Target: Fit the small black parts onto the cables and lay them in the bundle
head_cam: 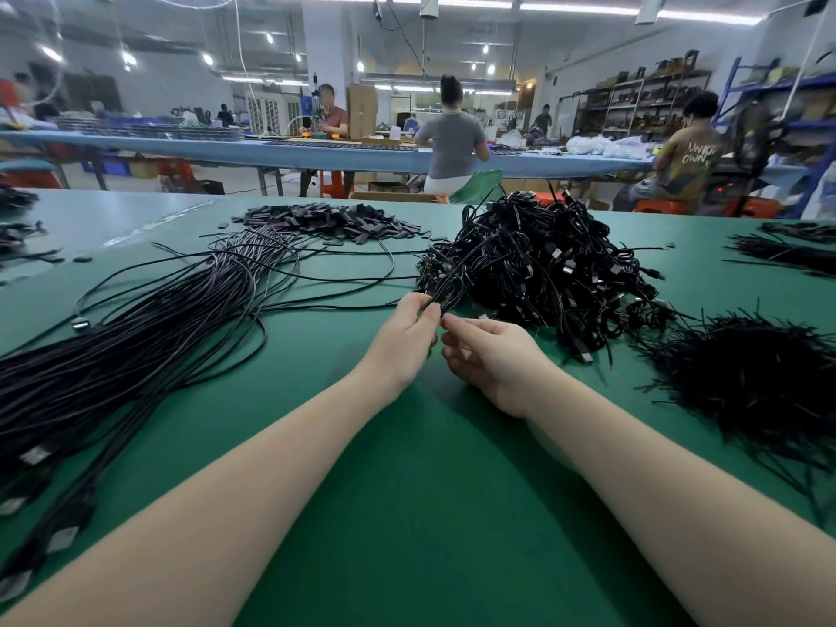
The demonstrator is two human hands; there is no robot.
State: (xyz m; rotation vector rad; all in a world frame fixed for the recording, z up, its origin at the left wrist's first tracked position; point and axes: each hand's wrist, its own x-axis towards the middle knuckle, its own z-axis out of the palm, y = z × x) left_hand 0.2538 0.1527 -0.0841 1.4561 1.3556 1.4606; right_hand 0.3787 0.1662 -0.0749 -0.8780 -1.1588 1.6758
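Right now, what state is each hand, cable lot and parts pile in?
left hand: pinching cables
right hand: fingers curled, grip unclear
laid bundle: fanned out flat
tangled cable heap: piled, unsorted
small black parts: loose pile

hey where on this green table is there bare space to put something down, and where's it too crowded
Bare table lies near you, between and under the forearms, bordered by the cable bundle on the left and the loose strand heap on the right. Crowded: the tangled cable pile just beyond the hands, and the small black parts at the far edge.
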